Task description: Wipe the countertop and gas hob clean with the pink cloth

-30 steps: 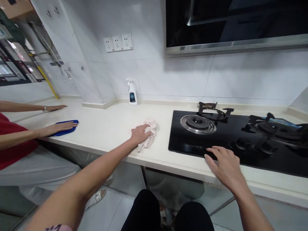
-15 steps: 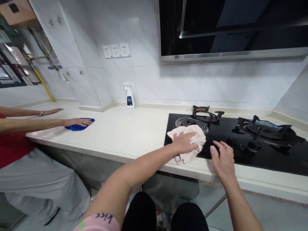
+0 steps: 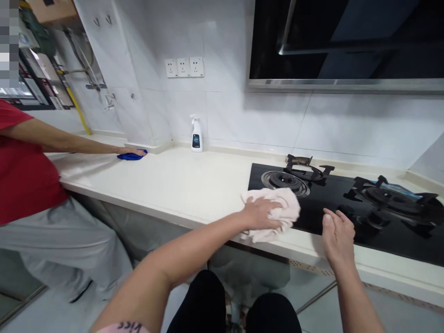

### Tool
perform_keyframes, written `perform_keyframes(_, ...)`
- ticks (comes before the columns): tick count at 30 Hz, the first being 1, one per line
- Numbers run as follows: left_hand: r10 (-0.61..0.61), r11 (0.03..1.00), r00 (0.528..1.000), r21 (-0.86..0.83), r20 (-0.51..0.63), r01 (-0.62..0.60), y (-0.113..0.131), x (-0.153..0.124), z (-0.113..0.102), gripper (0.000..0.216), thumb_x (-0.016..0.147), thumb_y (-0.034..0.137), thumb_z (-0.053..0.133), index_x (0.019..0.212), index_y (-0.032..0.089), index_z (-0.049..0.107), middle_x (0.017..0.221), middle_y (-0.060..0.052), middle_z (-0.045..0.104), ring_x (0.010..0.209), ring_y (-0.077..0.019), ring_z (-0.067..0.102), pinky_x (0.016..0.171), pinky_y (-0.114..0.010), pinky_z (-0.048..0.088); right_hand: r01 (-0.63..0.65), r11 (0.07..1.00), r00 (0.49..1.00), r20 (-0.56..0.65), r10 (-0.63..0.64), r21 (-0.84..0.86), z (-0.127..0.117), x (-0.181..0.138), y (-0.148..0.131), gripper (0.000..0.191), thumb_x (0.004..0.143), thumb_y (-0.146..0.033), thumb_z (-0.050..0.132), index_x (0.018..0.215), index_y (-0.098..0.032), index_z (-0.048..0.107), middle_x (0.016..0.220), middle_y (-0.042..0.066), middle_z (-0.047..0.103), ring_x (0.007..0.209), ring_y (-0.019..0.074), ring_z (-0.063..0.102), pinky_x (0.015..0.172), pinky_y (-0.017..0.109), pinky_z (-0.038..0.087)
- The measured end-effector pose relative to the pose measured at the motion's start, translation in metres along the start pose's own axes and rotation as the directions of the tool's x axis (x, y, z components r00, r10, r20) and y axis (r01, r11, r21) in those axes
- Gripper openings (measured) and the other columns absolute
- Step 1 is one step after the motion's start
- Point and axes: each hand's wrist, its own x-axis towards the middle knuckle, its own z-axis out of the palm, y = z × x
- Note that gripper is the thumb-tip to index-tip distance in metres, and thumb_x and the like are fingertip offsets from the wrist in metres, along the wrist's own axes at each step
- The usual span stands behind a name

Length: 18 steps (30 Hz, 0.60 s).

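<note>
Pressing a bunched pale cloth (image 3: 289, 208) onto the front left corner of the stove (image 3: 347, 203) at the table (image 3: 180, 180) edge, the left hand (image 3: 260, 213) has its grip closed on it while the right hand (image 3: 336, 236) rests open and empty beside it; the 2 burners (image 3: 286, 178) look not yet wiped.

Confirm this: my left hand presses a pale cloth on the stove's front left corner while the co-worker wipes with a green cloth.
Wrong colour: the head view shows the co-worker's cloth is blue, not green. The left hand does press the pale cloth on the corner of the stove.
</note>
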Motion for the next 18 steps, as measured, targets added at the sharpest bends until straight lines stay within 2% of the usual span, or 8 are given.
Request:
perform_keyframes(2,-0.120,0.993,0.993,-0.007,-0.021,0.119,-0.028,-0.029,-0.019,0.082,0.086,0.067,0.065,0.160,0.037,0.045,0.173,-0.005,0.040,0.162,-0.0363,0.028,0.129,-0.069,0.013,-0.004,1.000,1.000,0.015,0.004,-0.018,0.000,-0.001,-0.001,0.074,0.103,-0.066,0.027,0.131,-0.014,0.071,0.147,0.026,0.055,0.143,0.0404,0.046,0.118,0.063,0.034)
perform_keyframes(4,-0.219,0.976,0.975,-0.001,-0.045,0.219,-0.052,-0.063,-0.036,0.081,0.089,0.066,0.060,0.162,0.034,0.043,0.172,-0.007,0.042,0.162,-0.0353,0.029,0.130,-0.067,0.012,-0.002,0.999,0.999,0.043,0.004,-0.035,0.000,-0.001,-0.002,0.072,0.101,-0.066,0.029,0.130,-0.015,0.072,0.146,0.024,0.056,0.142,0.0402,0.047,0.118,0.063,0.035)
perform_keyframes(7,-0.324,0.944,0.939,0.027,-0.112,0.329,-0.083,-0.115,-0.057,0.078,0.091,0.067,0.055,0.160,0.031,0.048,0.170,-0.007,0.045,0.162,-0.0354,0.028,0.131,-0.061,0.017,0.014,0.999,0.997,0.081,-0.010,-0.046,0.001,-0.002,-0.002,0.071,0.100,-0.067,0.032,0.129,-0.016,0.072,0.145,0.023,0.058,0.142,0.0395,0.048,0.117,0.063,0.036)
perform_keyframes(11,-0.476,0.860,0.835,0.053,-0.277,0.508,-0.114,-0.167,-0.074,0.073,0.088,0.063,0.051,0.153,0.029,0.056,0.162,-0.006,0.055,0.152,-0.0368,0.046,0.127,-0.056,0.029,0.034,0.997,0.994,0.102,-0.027,-0.067,0.001,-0.004,-0.004,0.068,0.100,-0.066,0.033,0.129,-0.018,0.071,0.145,0.022,0.059,0.140,0.0387,0.050,0.117,0.062,0.037)
perform_keyframes(13,-0.475,0.847,0.802,0.060,-0.363,0.528,-0.120,-0.178,-0.073,0.069,0.088,0.060,0.048,0.148,0.027,0.061,0.157,-0.006,0.061,0.145,-0.0367,0.052,0.126,-0.054,0.032,0.042,0.995,0.992,0.119,-0.032,-0.088,0.001,-0.005,-0.006,0.069,0.100,-0.066,0.033,0.130,-0.017,0.071,0.146,0.022,0.058,0.140,0.0393,0.049,0.117,0.062,0.037)
perform_keyframes(14,-0.452,0.855,0.802,0.066,-0.391,0.514,-0.118,-0.180,-0.069,0.067,0.088,0.059,0.047,0.145,0.027,0.064,0.154,-0.006,0.063,0.143,-0.0369,0.054,0.125,-0.054,0.034,0.049,0.994,0.991,0.132,-0.035,-0.099,0.001,-0.005,-0.007,0.069,0.100,-0.067,0.033,0.131,-0.017,0.070,0.147,0.022,0.057,0.141,0.0396,0.049,0.118,0.063,0.037)
perform_keyframes(18,-0.307,0.926,0.866,0.088,-0.394,0.368,-0.087,-0.169,-0.035,0.060,0.089,0.061,0.050,0.138,0.033,0.070,0.144,-0.006,0.070,0.139,-0.0390,0.055,0.122,-0.057,0.035,0.071,0.989,0.981,0.190,-0.046,-0.130,-0.001,-0.005,-0.008,0.072,0.099,-0.069,0.033,0.132,-0.017,0.070,0.150,0.021,0.056,0.143,0.0415,0.048,0.119,0.064,0.036)
